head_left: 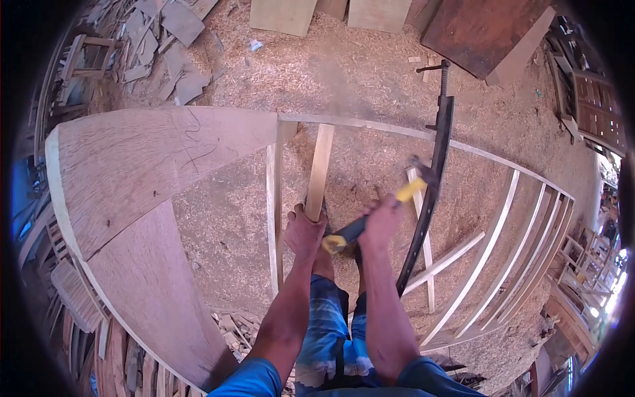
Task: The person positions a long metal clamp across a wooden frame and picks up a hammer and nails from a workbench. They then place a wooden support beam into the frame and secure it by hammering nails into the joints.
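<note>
My left hand (pixel 305 231) is wrapped round the near end of a wooden slat (pixel 320 165), whose far end reaches the frame's far rail. In my right hand (pixel 382 225) is a hammer (pixel 357 228) with a black and yellow handle. Its head is slightly blurred and points up and right, close to a long black bar clamp (pixel 436 159). The clamp lies across the wooden frame (pixel 370 124) and grips near its far rail. A fixed crosspiece (pixel 274 212) runs just left of the slat. Plywood sheeting (pixel 145 152) covers the frame's left end.
Loose slats (pixel 450 261) lie crossed inside the frame, right of the clamp. Several ribs (pixel 489 238) span its right end. Sawdust and shavings cover the ground. A dark brown board (pixel 486 33) and plywood offcuts (pixel 182 26) lie beyond. Stacked timber (pixel 126 360) sits at lower left.
</note>
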The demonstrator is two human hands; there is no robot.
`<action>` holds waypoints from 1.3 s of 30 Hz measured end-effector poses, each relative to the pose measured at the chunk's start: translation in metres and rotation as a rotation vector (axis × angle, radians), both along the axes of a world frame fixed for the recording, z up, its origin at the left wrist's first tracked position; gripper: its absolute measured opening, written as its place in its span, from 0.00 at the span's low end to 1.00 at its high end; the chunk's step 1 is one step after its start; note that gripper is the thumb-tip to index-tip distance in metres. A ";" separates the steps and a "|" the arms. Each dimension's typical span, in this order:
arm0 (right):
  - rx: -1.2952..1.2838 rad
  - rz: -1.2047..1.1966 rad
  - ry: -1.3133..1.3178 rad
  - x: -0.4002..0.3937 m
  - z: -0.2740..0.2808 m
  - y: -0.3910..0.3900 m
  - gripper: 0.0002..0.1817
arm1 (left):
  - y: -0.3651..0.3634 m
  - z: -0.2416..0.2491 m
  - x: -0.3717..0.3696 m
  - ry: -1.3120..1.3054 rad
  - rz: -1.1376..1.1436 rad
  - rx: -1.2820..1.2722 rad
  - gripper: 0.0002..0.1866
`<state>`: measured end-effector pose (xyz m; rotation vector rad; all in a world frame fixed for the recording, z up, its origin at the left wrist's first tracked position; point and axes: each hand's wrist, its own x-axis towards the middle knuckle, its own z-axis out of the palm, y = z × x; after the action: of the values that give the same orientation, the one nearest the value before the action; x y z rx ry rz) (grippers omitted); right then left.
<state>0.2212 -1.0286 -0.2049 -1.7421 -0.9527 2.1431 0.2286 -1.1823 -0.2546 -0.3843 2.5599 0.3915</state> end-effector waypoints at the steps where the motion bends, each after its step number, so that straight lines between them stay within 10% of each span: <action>1: -0.023 0.050 0.019 -0.008 -0.005 -0.010 0.14 | -0.001 0.002 0.004 0.016 -0.008 0.003 0.37; 7: -0.148 0.604 -0.041 -0.006 0.007 0.023 0.14 | -0.006 0.037 -0.007 0.224 -0.028 -0.059 0.45; 18: 0.278 -0.290 -0.093 -0.004 0.034 0.043 0.15 | -0.038 -0.034 -0.109 0.327 0.354 -0.034 0.33; 21: -0.013 0.366 -0.008 -0.015 0.007 -0.021 0.16 | -0.033 -0.030 -0.110 0.369 0.379 -0.039 0.34; 25: -0.139 0.663 -0.004 -0.011 0.004 0.010 0.15 | -0.037 -0.036 -0.114 0.353 0.323 -0.103 0.33; 32: 0.156 -0.165 -0.039 -0.017 0.028 0.025 0.16 | -0.038 -0.032 -0.112 0.310 0.313 -0.073 0.33; 39: -0.286 0.513 -0.035 -0.031 0.003 0.013 0.16 | -0.039 -0.040 -0.114 0.313 0.313 -0.087 0.33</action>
<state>0.1904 -1.0152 -0.2022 -1.8115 -1.2683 2.6866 0.1151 -1.2210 -0.2943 -0.8197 2.8308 0.4856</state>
